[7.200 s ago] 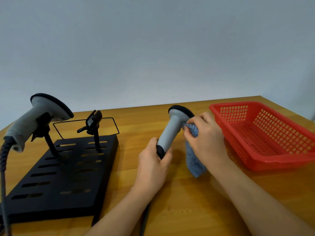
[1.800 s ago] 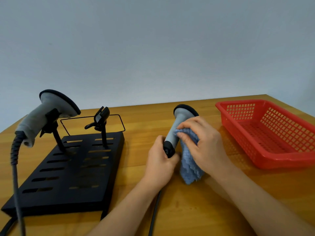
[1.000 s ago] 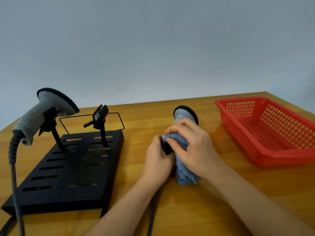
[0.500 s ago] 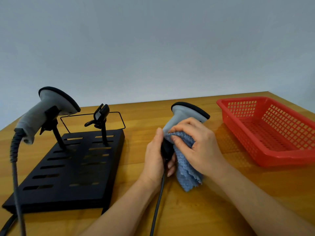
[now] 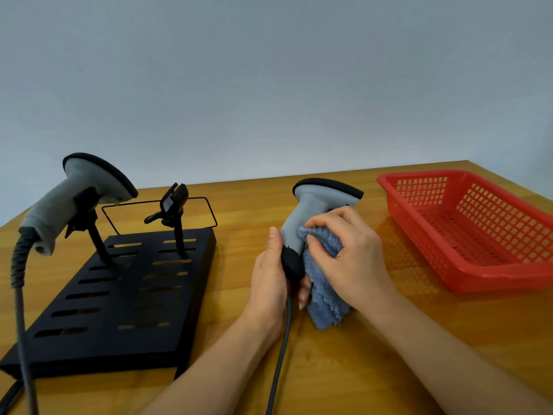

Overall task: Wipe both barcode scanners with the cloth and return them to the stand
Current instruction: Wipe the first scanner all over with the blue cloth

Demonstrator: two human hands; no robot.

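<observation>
left hand (image 5: 267,283): wrapped round the black base of the handheld scanner (image 5: 311,214), held upright above the table (image 5: 344,372)
right hand (image 5: 348,256): blue cloth (image 5: 324,298) is pinched against the scanner's grey handle, the rest left hanging
scanner cable (image 5: 279,354): dropped from the handle base toward the near edge
stand (image 5: 119,298): black slotted plate, left of the hands
second scanner (image 5: 74,199): seated on the stand's left cradle, coiled cord hung down
right cradle (image 5: 172,205): unoccupied
red basket (image 5: 466,232): far right, nothing seen inside

txt: none legible | labels/brands/nos: none readable on any obj
</observation>
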